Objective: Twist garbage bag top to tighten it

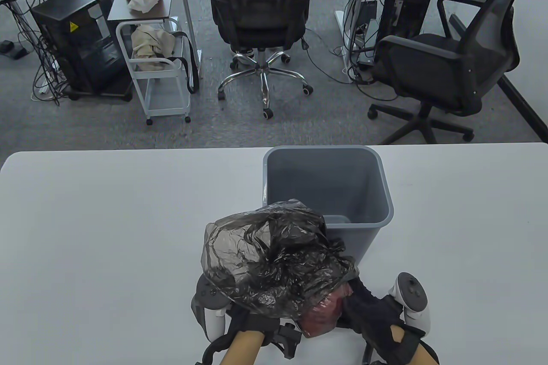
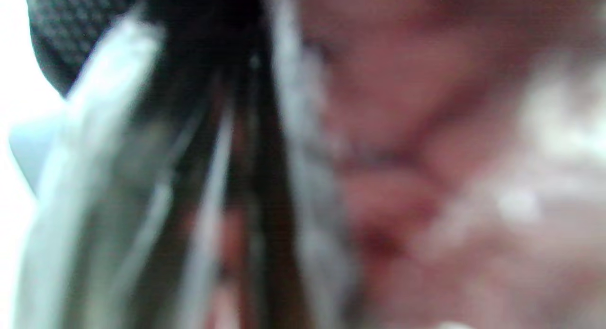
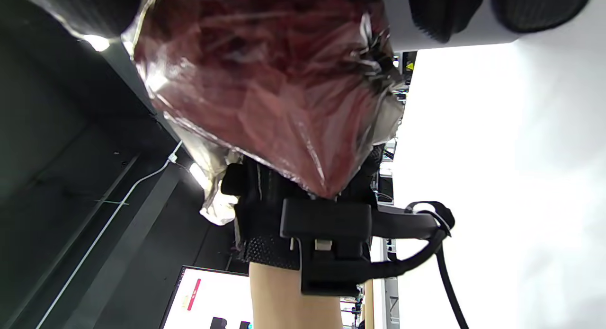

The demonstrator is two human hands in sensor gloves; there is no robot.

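Note:
A dark translucent garbage bag [image 1: 274,262] with red contents is held above the near edge of the white table [image 1: 107,232], in front of the grey bin [image 1: 387,198]. My left hand [image 1: 246,320] is under the bag's left side, its fingers hidden by the plastic. In the right wrist view the left hand [image 3: 265,210] grips the bag [image 3: 284,92] where it narrows. The blurred left wrist view shows gathered plastic [image 2: 142,177] close up. My right hand [image 1: 364,303] holds the bag's right side by the red bulge, and its fingertips [image 3: 445,9] curl beside it.
The bin stands empty and upright, touching the bag's far side. Beyond the table's far edge are two office chairs [image 1: 261,10], a white cart [image 1: 158,69] and computer towers on the floor.

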